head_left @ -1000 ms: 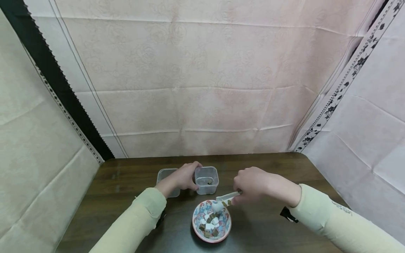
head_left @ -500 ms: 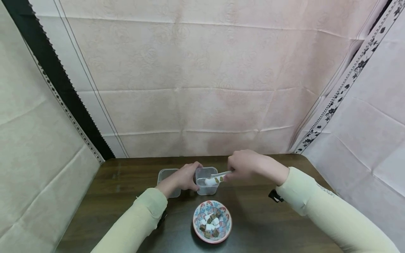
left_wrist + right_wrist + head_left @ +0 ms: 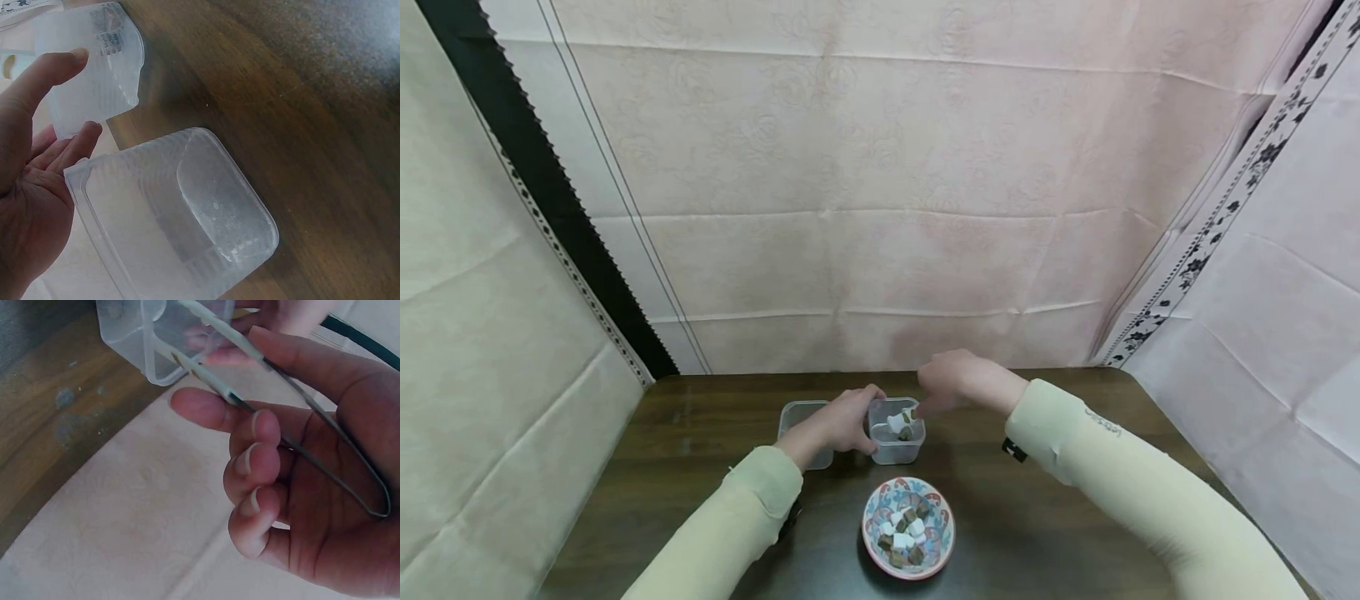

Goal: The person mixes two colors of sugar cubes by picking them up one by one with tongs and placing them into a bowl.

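My left hand [image 3: 846, 421] grips a small clear plastic container [image 3: 897, 454] at its left side, thumb at the front and fingers toward the back. My right hand [image 3: 955, 379] holds a pair of tongs [image 3: 247, 345] with pale tips and a bent metal band, its bend lying in the palm. The tips [image 3: 897, 422] reach down into that container, close to a small dark greenish-brown piece [image 3: 906, 434]. In front of it stands a round patterned bowl [image 3: 908, 576] with several white cubes [image 3: 902, 542] and brown cubes [image 3: 896, 559].
A second clear container [image 3: 796, 412] stands to the left, partly behind my left hand and wrist. All of these are on a dark wooden table [image 3: 715, 433]. Pale cloth [image 3: 880, 250] hangs behind the table and along both sides.
My right hand has moved from over the bowl, back and to the left, bringing the tongs' tips down into the container. My left hand has kept its hold on the container.
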`<state>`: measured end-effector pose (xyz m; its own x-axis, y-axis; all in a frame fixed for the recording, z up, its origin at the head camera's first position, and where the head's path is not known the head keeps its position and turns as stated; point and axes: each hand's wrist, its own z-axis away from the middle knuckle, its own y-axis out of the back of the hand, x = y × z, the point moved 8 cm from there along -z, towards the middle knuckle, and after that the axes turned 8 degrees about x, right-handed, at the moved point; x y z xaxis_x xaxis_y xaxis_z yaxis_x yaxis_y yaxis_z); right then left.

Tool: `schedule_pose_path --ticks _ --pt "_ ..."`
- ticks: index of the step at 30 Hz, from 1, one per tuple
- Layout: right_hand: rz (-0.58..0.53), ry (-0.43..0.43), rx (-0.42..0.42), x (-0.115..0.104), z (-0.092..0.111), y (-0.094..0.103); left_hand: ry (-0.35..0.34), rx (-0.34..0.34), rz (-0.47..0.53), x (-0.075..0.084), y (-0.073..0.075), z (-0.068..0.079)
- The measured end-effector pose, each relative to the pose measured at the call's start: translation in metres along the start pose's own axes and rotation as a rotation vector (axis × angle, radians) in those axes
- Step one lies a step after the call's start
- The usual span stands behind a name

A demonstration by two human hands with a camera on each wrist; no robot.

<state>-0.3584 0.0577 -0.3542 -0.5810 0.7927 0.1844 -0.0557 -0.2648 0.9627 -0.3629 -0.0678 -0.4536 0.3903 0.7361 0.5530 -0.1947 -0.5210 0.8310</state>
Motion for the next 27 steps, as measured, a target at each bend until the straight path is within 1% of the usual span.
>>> schedule_pose_path --ticks 8,13,21,24,27 --pt "0.063 -0.026 -0.021 -0.009 -0.017 -0.010 0.005 0.004 -0.004 -0.001 -0.001 -0.002" --pt "0.099 -0.042 -0.034 -0.016 -0.021 -0.014 0.008 0.003 0.004 -0.001 -0.001 -0.002" --pt "0.188 -0.058 -0.037 -0.025 -0.028 -0.020 -0.005 0.002 -0.016 0.001 0.000 0.000" --pt "0.189 -0.063 -0.056 -0.026 -0.030 -0.023 -0.001 0.005 -0.017 0.000 0.000 0.000" --pt "0.147 -0.074 -0.087 -0.025 -0.030 -0.027 0.003 0.008 -0.007 0.000 0.000 0.001"
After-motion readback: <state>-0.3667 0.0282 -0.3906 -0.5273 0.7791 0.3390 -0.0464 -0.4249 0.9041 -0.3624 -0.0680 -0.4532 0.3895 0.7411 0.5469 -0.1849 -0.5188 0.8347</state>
